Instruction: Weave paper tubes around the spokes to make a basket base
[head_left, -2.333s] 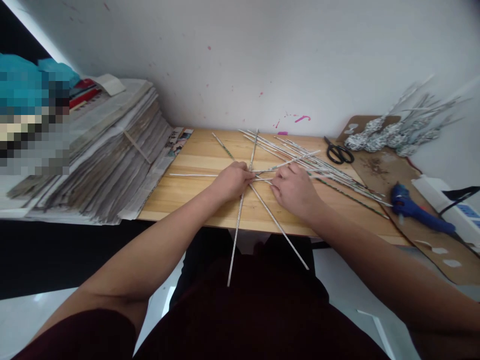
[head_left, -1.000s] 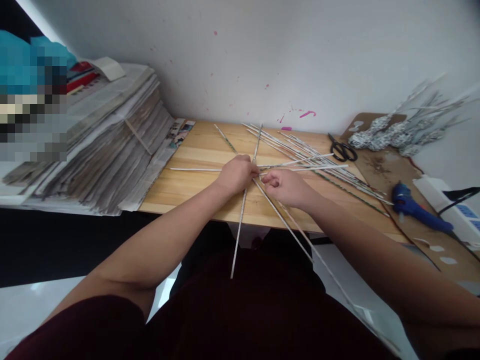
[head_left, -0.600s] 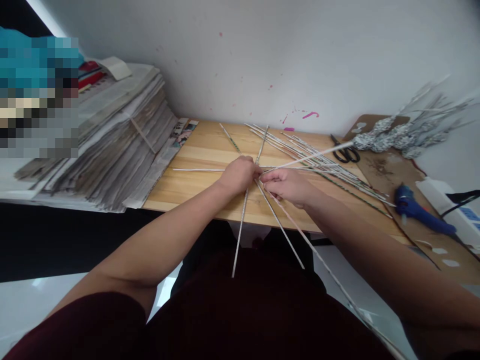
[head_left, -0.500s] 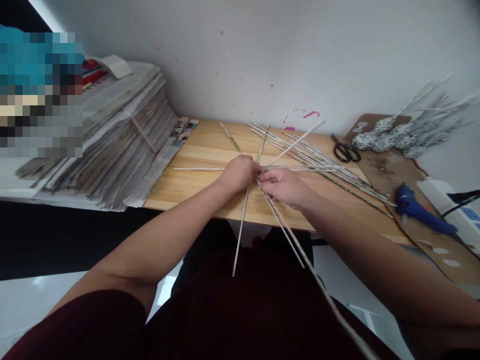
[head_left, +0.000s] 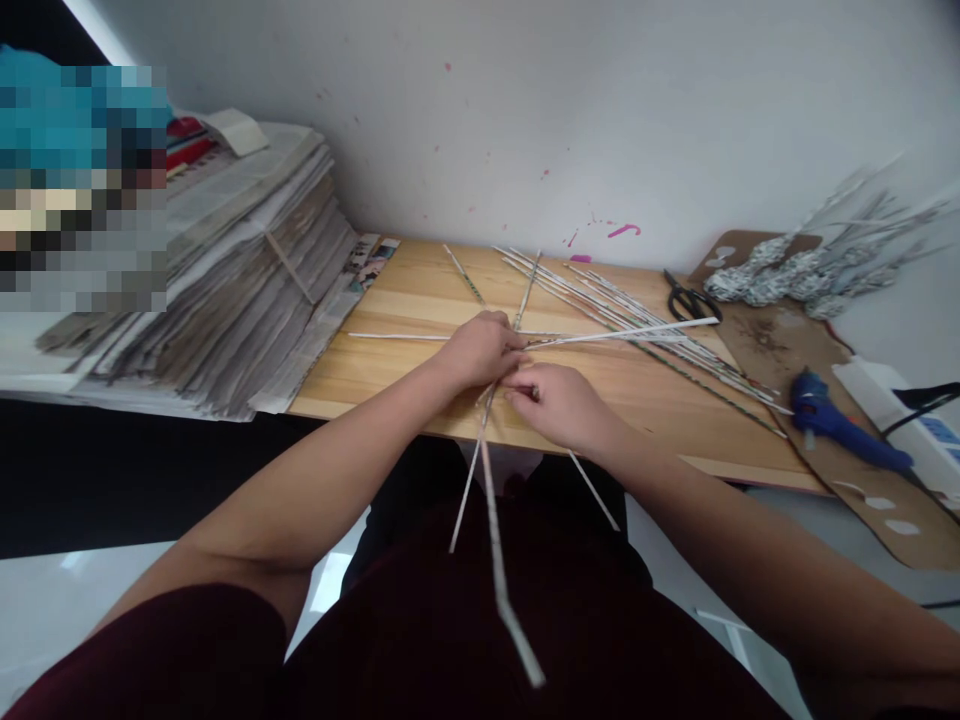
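Several thin rolled newspaper sticks cross in a star on the wooden table. My left hand (head_left: 487, 348) is closed over their crossing and pins it down, hiding the centre. Close against it, my right hand (head_left: 551, 395) pinches a longer paper stick (head_left: 493, 530), which hangs bent over the table's front edge toward my body. One white stick (head_left: 637, 332) points right from the crossing, and another stick (head_left: 401, 337) points left. A further stick (head_left: 594, 490) comes out from under my right hand past the front edge. My fingertips partly hide where the sticks meet.
Loose paper sticks (head_left: 675, 350) lie in a pile to the right on the table (head_left: 405, 290). Black scissors (head_left: 691, 302), a blue glue gun (head_left: 847, 425), a white power strip (head_left: 892, 400) and woven paper pieces (head_left: 780, 270) are farther right. A tall newspaper stack (head_left: 225, 260) stands left.
My right hand has drawn the long stick's hanging end leftward, from the right to in front of my body. The white stick has swung down to point right. My left hand stays on the crossing.
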